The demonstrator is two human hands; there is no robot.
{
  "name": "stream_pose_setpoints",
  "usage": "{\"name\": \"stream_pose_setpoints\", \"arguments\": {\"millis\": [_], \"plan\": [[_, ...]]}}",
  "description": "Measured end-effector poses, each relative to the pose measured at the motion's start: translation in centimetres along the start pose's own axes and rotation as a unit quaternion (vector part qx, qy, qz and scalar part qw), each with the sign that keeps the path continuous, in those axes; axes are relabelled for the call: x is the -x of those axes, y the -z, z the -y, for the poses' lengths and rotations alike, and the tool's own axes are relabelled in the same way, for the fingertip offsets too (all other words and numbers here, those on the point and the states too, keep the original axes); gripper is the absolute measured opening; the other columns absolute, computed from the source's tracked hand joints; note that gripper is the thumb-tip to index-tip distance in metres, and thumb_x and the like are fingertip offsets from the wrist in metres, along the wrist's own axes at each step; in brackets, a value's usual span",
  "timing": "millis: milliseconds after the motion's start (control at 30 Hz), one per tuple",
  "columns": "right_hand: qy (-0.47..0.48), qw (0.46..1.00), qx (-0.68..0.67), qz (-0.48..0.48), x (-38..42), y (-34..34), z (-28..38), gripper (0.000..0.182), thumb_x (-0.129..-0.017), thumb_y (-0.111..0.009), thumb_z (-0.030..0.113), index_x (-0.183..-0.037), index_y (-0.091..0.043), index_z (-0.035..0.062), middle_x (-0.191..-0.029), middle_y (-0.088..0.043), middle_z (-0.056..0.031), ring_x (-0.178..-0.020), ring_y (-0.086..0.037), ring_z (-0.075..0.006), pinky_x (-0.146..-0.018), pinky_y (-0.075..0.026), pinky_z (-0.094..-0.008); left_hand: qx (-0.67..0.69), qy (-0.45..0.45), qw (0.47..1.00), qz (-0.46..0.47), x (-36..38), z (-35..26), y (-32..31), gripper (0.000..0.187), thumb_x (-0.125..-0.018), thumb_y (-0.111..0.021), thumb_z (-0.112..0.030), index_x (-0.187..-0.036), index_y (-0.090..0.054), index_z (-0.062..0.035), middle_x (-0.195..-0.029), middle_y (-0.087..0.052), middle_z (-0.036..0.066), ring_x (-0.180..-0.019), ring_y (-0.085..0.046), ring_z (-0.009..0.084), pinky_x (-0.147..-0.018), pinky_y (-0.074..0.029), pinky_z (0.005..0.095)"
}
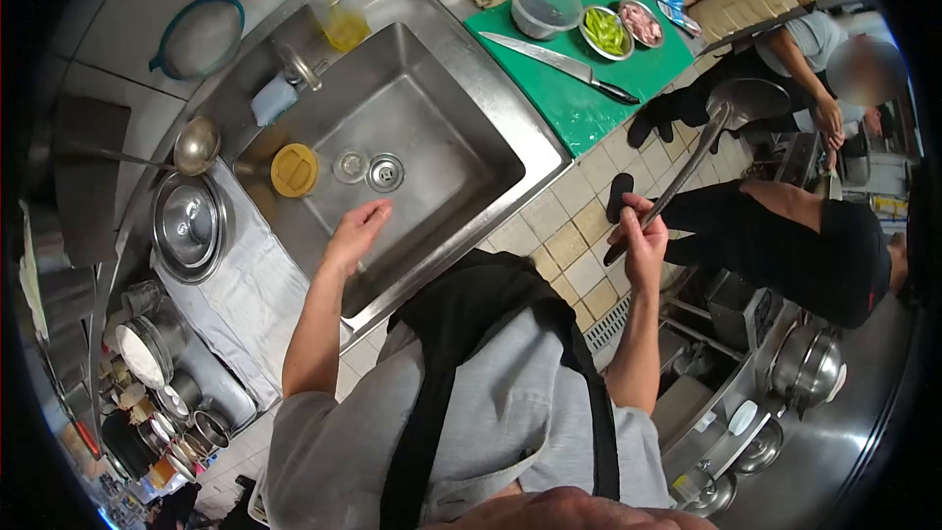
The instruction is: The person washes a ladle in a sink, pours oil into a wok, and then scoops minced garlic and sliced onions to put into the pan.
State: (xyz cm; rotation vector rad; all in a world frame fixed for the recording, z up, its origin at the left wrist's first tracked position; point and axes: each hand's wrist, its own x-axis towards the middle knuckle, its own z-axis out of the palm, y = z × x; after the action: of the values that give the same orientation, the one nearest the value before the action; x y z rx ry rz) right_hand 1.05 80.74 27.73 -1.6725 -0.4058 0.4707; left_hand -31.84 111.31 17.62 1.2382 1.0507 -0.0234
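My right hand (pixel 640 240) is wrapped round the handle of a metal ladle (pixel 677 182). The ladle points up and away to the right, its round bowl at the far end. My left hand (pixel 358 234) hangs over the near side of a steel sink (pixel 432 103), its fingers curled together; nothing shows in them. Inside the sink lie a yellow round lid or dish (pixel 294 170), a small clear round piece (pixel 350 166) and the drain (pixel 385 173).
A knife (pixel 559 67), a clear tub (pixel 545 8), a bowl of chopped green vegetable (pixel 607 32) and a bowl of pink pieces (pixel 641 24) stand on a green board (pixel 579 123). Other people (pixel 795 236) work at the right. A second ladle (pixel 197 145) and metal bowls (pixel 186 226) sit left.
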Motion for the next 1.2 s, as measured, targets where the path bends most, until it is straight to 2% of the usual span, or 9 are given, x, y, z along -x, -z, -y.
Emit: {"name": "stream_pose_setpoints", "arguments": {"millis": [100, 233, 333, 533, 700, 833, 933, 1067, 1200], "plan": [[-0.069, 0.997, -0.022, -0.024, -4.5, 1.6, -0.6, 0.019, -0.099, -0.060, 0.019, -0.108, -0.062, 0.0019, -0.059, -0.038, 0.0076, -0.045, -0.034, -0.0032, -0.041, -0.027, -0.0228, 0.032, -0.007, 0.999, -0.015, -1.0, -1.9, -0.3, 0.044, -0.098, -0.060, -0.034, -0.132, -0.059, -0.0053, -0.113, -0.064, 0.003, -0.106, -0.057, 0.0108, -0.090, -0.045, 0.0273], [-0.058, 0.995, -0.056, -0.051, -9.4, 2.5, -0.6, 0.019, -0.097, -0.062, 0.020, -0.104, -0.064, 0.0022, -0.059, -0.045, 0.0062, -0.045, -0.037, -0.0032, -0.040, -0.028, -0.0225, 0.089, -0.026, 0.996, 0.002, -3.5, -4.6, -2.2, 0.046, -0.099, -0.059, -0.035, -0.136, -0.055, -0.0077, -0.131, -0.058, 0.006, -0.120, -0.055, 0.0192, -0.102, -0.044, 0.0359], [-0.063, 0.993, -0.044, -0.094, -13.7, 3.8, -1.0, 0.020, -0.096, -0.063, 0.020, -0.106, -0.064, 0.0024, -0.063, -0.048, 0.0042, -0.046, -0.039, -0.0035, -0.041, -0.029, -0.0222, 0.121, -0.051, 0.991, 0.015, -4.9, -8.5, -5.2, 0.045, -0.099, -0.059, -0.032, -0.134, -0.055, -0.0040, -0.130, -0.059, 0.007, -0.117, -0.058, 0.0193, -0.098, -0.048, 0.0340], [-0.075, 0.995, 0.052, -0.045, -26.8, 7.3, -4.1, 0.024, -0.096, -0.061, 0.021, -0.110, -0.064, 0.0020, -0.083, -0.067, -0.0076, -0.045, -0.044, -0.0060, -0.039, -0.034, -0.0242, 0.136, -0.100, 0.986, 0.001, -8.8, -15.4, -13.0, 0.047, -0.099, -0.059, -0.030, -0.134, -0.053, 0.0012, -0.127, -0.059, 0.011, -0.114, -0.061, 0.0212, -0.095, -0.051, 0.0340], [-0.099, 0.991, 0.088, -0.024, -39.4, 9.6, -7.8, 0.032, -0.097, -0.060, 0.025, -0.113, -0.061, -0.0027, -0.091, -0.071, -0.0145, -0.041, -0.044, -0.0090, -0.038, -0.035, -0.0267, 0.145, -0.067, 0.987, -0.013, -15.6, -20.4, -22.3, 0.050, -0.099, -0.060, -0.029, -0.135, -0.051, 0.0035, -0.127, -0.059, 0.013, -0.113, -0.061, 0.0222, -0.095, -0.051, 0.0343], [-0.152, 0.988, -0.027, 0.000, -46.5, 11.4, -10.2, 0.030, -0.096, -0.062, 0.028, -0.107, -0.060, 0.0009, -0.091, -0.071, -0.0145, -0.042, -0.042, -0.0087, -0.038, -0.033, -0.0268, 0.112, -0.069, 0.991, 0.003, -22.2, -24.6, -29.4, 0.059, -0.096, -0.064, -0.028, -0.139, -0.044, 0.0068, -0.126, -0.059, 0.017, -0.112, -0.062, 0.0231, -0.094, -0.051, 0.0341], [-0.174, 0.983, -0.061, 0.016, -49.2, 11.7, -10.2, 0.026, -0.096, -0.063, 0.029, -0.100, -0.057, 0.0047, -0.086, -0.069, -0.0120, -0.042, -0.040, -0.0085, -0.037, -0.032, -0.0268, 0.089, -0.052, 0.994, -0.025, -26.5, -27.0, -33.2, 0.070, -0.094, -0.066, -0.028, -0.144, -0.034, 0.0083, -0.122, -0.060, 0.019, -0.110, -0.062, 0.0234, -0.093, -0.052, 0.0332], [-0.190, 0.976, -0.096, 0.038, -51.1, 11.0, -9.9, 0.023, -0.093, -0.067, 0.025, -0.098, -0.053, 0.0069, -0.062, -0.051, -0.0010, -0.041, -0.040, -0.0091, -0.036, -0.032, -0.0278, 0.082, -0.025, 0.994, -0.063, -30.6, -28.9, -35.8, 0.069, -0.093, -0.067, -0.023, -0.145, -0.032, 0.0048, -0.118, -0.061, 0.019, -0.103, -0.064, 0.0228, -0.088, -0.054, 0.0321], [-0.189, 0.976, -0.066, 0.083, -52.3, 10.9, -9.7, 0.016, -0.090, -0.064, 0.011, -0.099, -0.053, 0.0058, -0.059, -0.048, 0.0003, -0.040, -0.040, -0.0094, -0.035, -0.031, -0.0273, 0.116, -0.010, 0.992, -0.053, -32.6, -30.0, -37.2, 0.050, -0.092, -0.062, -0.011, -0.137, -0.041, -0.0037, -0.117, -0.061, 0.017, -0.092, -0.068, 0.0235, -0.078, -0.059, 0.0355]]}}
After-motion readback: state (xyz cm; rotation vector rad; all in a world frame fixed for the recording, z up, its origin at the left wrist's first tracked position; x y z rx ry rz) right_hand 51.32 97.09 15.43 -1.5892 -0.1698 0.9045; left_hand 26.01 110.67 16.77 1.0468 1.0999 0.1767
